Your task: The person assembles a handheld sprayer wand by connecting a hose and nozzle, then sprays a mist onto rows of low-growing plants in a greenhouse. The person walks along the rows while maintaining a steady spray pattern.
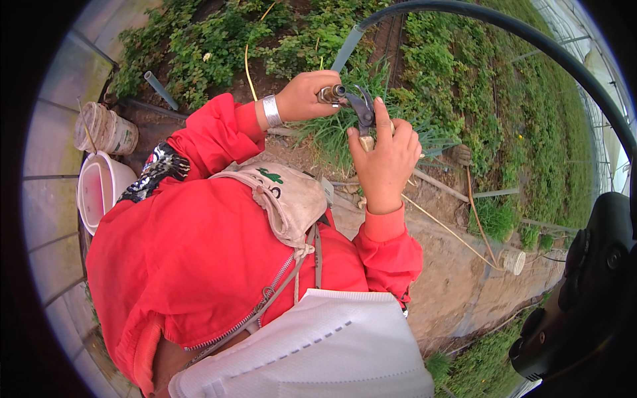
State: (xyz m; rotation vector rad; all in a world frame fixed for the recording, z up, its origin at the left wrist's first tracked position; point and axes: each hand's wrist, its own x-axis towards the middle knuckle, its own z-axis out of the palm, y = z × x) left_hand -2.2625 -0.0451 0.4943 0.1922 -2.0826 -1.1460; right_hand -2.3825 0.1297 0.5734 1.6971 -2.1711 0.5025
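Observation:
My left hand is closed around a brass hose fitting, its open end turned up toward me. A grey-blue pipe rises just behind that hand, and a dark hose arcs from its upper end to the right. In my right hand are pruning shears with tan-covered handles. Their curved blades are spread beside the fitting; whether they touch it I cannot tell. Below both hands, a clump of long grassy leaves grows from the soil.
White buckets and a white tub stand at left by the plastic greenhouse wall. Leafy plant beds lie ahead. A grey pipe sticks up at left. A pale hose crosses the dirt path toward a small bucket.

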